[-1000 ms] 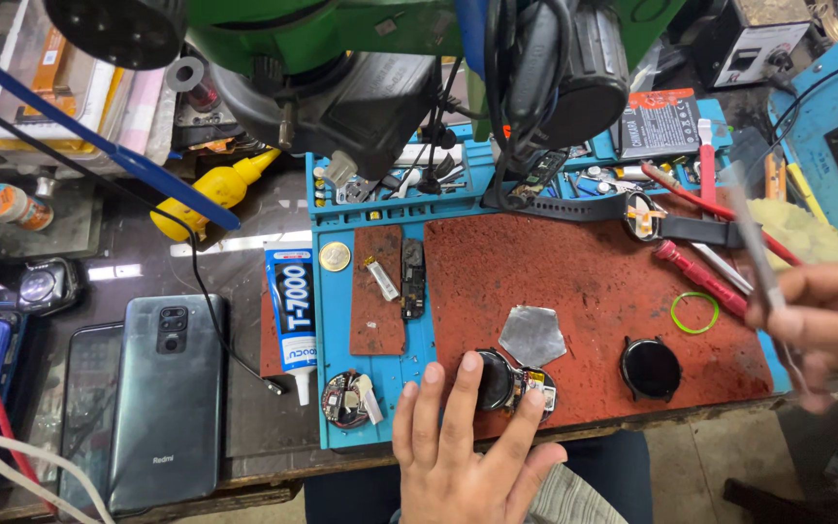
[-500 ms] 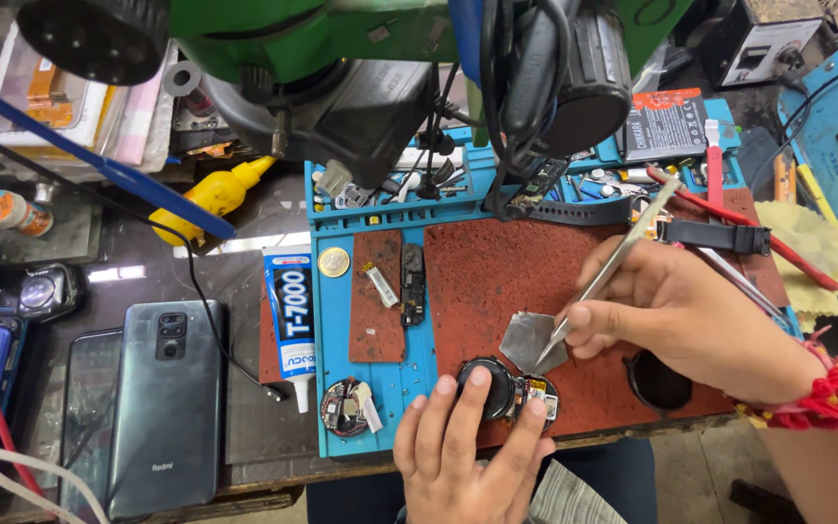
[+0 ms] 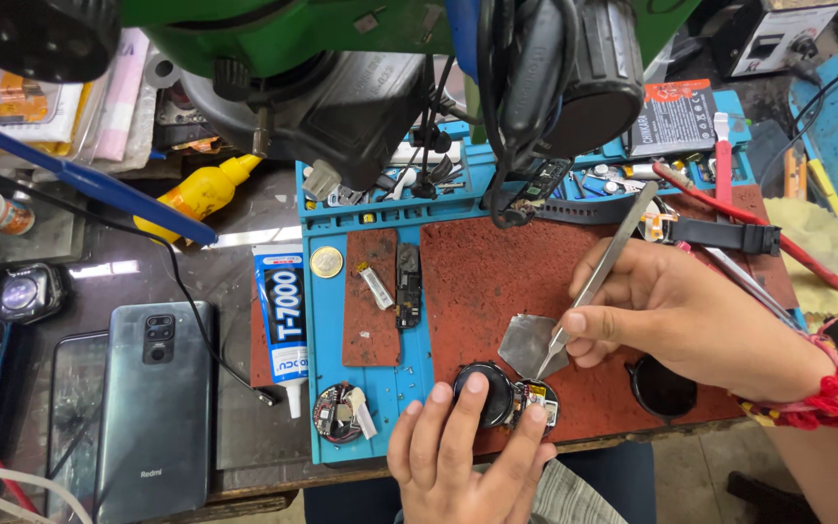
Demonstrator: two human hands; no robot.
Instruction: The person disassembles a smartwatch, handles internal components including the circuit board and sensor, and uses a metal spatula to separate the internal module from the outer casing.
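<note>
Since a second ago the right hand [image 3: 691, 315] has come in from the far right edge of the frame to the middle right, and the tweezers [image 3: 601, 267] it carries now slant down with their tips at the lower edge of a small grey metal plate [image 3: 528, 343] lying on the red mat [image 3: 497, 281]. That hand is clenched around the tweezers, thumb and forefinger pinching them low on the shaft; whether the tips actually grip anything cannot be told. The left hand [image 3: 463, 451] has stayed at the bottom centre of the frame, its fingertips pressing down on an opened round watch body [image 3: 485, 393], holding it in place against the mat rather than closing around it. Just right of the watch body, touching it, sits a small circuit module [image 3: 535, 398] with a yellow patch. A dark round watch part [image 3: 661, 388] lies at the lower right of the mat, partly under the right hand. Left of the mat, on the blue tray [image 3: 322, 320], rest a coin [image 3: 326, 261] and another round watch part [image 3: 334, 409]. A tube of glue [image 3: 283, 320] lies beside the tray, and a grey phone [image 3: 152, 398] lies face down at the lower left. A yellow bottle [image 3: 196, 194] sits at the upper left.
</note>
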